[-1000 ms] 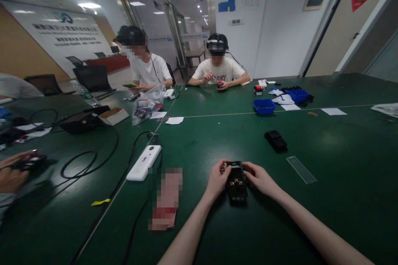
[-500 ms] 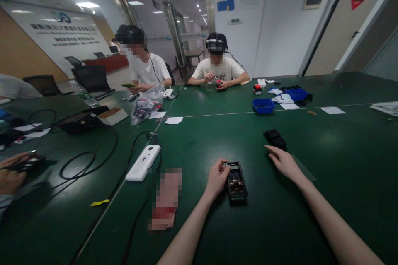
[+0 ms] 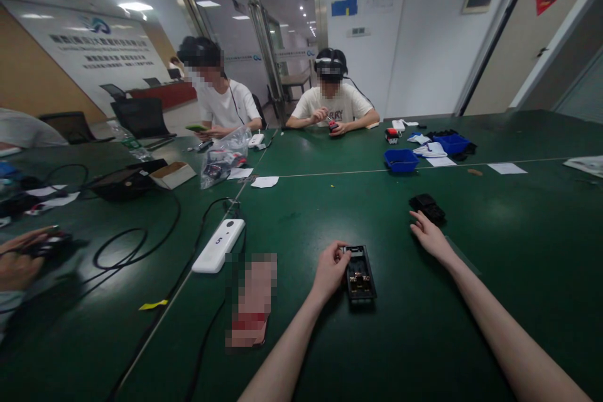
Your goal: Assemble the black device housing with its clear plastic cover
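Observation:
In the head view, my left hand (image 3: 332, 269) is curled round the upper left edge of a black plastic housing (image 3: 360, 292), which lies on the table with its inside facing up. Coppery metal contacts show in its lower half. My right hand (image 3: 429, 240) reaches further out, palm down, fingers stretched and a little apart. Its fingertips are beside a small dark black part (image 3: 428, 206); whether they touch it I cannot tell. A thin clear strip (image 3: 464, 255) shows partly behind my right wrist.
Left of my arms lie a blurred pinkish object (image 3: 254, 295) and a white power bank marked 5 (image 3: 219, 246), with black cables around. Blue trays (image 3: 400, 161) stand at the far right. Another person's hands (image 3: 23, 257) work at the left edge; two people sit opposite.
My right hand has shifted slightly right and away from me, and the small black part has slid right with it. My left hand and the housing stay in place.

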The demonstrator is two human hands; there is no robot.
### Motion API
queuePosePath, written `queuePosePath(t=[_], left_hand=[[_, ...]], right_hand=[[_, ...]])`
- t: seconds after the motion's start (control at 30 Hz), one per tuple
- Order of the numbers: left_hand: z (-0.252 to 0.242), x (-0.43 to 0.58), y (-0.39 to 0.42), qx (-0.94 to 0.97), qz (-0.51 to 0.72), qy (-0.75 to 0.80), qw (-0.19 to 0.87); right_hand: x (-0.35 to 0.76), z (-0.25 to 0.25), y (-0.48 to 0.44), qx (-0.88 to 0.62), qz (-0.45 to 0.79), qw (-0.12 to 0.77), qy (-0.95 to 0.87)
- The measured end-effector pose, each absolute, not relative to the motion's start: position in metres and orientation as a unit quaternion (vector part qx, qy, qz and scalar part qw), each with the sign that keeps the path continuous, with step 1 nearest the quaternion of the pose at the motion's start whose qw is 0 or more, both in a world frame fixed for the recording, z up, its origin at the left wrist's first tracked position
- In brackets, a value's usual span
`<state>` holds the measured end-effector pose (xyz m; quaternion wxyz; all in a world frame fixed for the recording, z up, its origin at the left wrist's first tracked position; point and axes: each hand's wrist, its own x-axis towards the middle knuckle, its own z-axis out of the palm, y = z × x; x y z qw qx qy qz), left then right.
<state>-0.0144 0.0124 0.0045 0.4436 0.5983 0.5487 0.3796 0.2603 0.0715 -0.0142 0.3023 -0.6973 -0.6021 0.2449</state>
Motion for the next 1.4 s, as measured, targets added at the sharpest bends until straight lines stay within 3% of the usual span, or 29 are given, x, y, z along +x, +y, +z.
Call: queuePosePath(t=[0.23,0.4,0.67,0.97,1.2,1.4], left_hand=[[0.005,-0.015,0.013,0.594,0.38,0.546,0.452],[0.005,-0.015,0.013,0.588,0.383,0.546,0.457],[0.003,-0.016,0.014,0.593,0.386,0.542,0.453],[0.006,-0.015,0.013,0.591,0.393,0.543,0.449],[0.004,-0.014,0.013,0.587,0.396,0.541,0.454],[0.002,-0.014,0.014,0.588,0.403,0.542,0.445]], right_hand=[[0.274,0.018,0.04,-0.76,0.034,0.128,-0.636],[0.286,0.003,0.03,-0.804,0.026,0.034,-0.593],[0.242,0.0,0.029,-0.689,0.013,0.119,-0.715],[0.183,0.021,0.017,-0.578,0.337,0.244,-0.702],[0.166,0.031,0.013,-0.456,0.566,0.467,-0.503],[0.142,0.026,0.006,-0.383,0.627,0.478,-0.481]])
